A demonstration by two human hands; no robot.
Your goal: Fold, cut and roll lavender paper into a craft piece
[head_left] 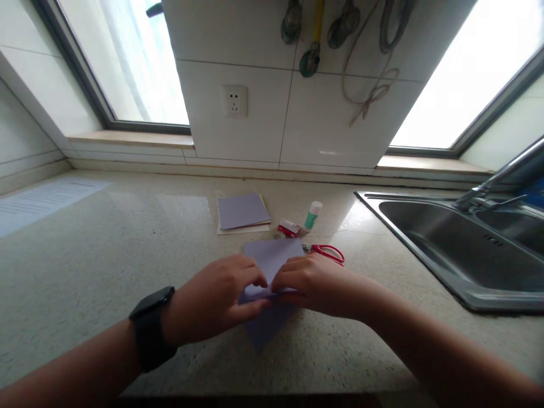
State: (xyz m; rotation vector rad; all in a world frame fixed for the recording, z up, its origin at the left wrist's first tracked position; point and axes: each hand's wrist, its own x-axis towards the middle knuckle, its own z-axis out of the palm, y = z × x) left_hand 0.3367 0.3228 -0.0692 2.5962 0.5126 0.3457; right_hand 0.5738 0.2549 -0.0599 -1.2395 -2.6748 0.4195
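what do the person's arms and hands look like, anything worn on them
Both forearms are bare, with no sleeves in view. The left wrist carries a black smartwatch with a dark rectangular face on a wide black band. The left hand and right hand wear no gloves, and no rings can be made out.

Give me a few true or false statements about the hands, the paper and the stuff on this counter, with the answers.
1. Both hands pinch the purple sheet. True: left hand and right hand meet on its fold.
2. The scissors have blue handles. False: red.
3. A black watch is on the left wrist. True.
4. The glue stick lies in the sink. False: it is on the counter.
5. A paper stack lies beyond the hands. True.
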